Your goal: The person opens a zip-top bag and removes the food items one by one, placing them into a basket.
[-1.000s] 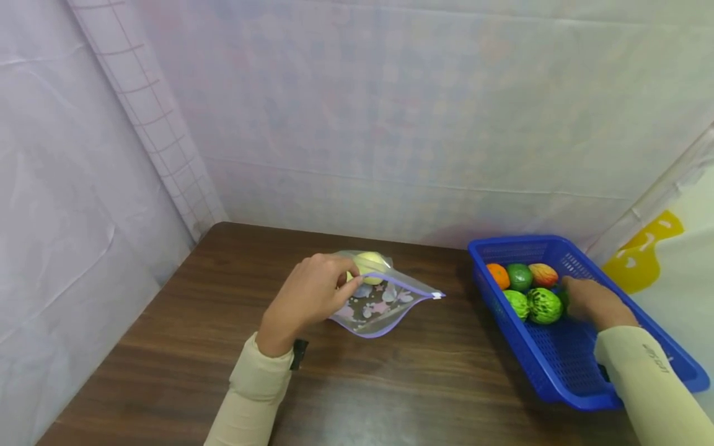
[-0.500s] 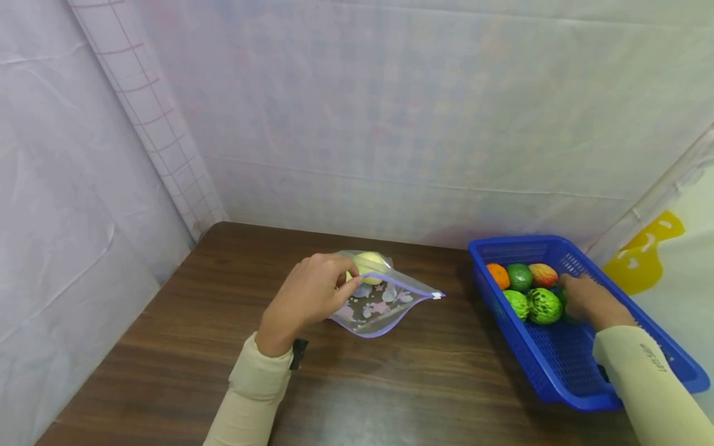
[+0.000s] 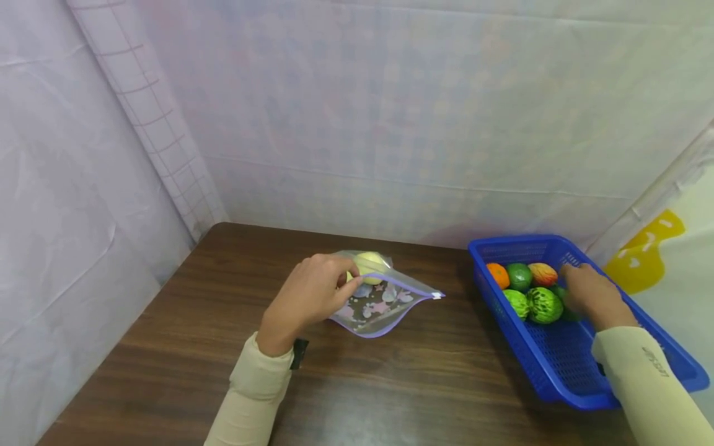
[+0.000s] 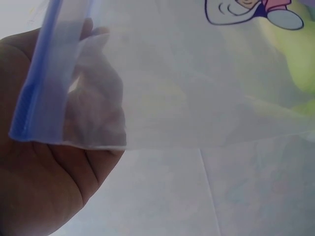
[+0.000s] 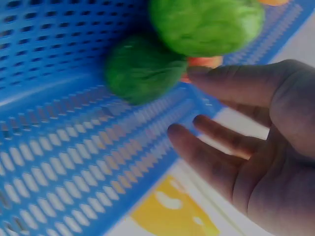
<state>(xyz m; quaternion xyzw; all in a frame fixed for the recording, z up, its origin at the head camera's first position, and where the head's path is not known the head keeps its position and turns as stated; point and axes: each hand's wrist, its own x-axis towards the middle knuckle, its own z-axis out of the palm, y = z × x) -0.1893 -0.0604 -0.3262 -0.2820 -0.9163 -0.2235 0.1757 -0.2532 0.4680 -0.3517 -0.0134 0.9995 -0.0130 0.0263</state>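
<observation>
My left hand (image 3: 312, 294) pinches the upper edge of a clear zip bag (image 3: 379, 310) with purple seal strips and a printed pattern. The bag lies on the table with its mouth spread, and pale yellow-green fruit (image 3: 369, 266) shows inside. In the left wrist view, fingers show through the clear plastic (image 4: 172, 98). My right hand (image 3: 597, 297) is over the blue basket (image 3: 530, 353), beside a dark green fruit (image 5: 142, 71). In the right wrist view its fingers are extended and apart, with nothing held. A light green, ridged fruit (image 5: 206, 24) sits next to the dark one.
Other fruit in the basket includes an orange (image 3: 498, 276), a round green fruit (image 3: 520, 277), a red-yellow fruit (image 3: 543, 274) and mottled green ones (image 3: 544, 306). White sheeting (image 3: 390, 124) hangs behind the brown wooden table (image 3: 357, 384).
My right hand has shifted slightly up and away from the dark green fruit, uncovering more of it. My left hand and the bag have stayed in place.
</observation>
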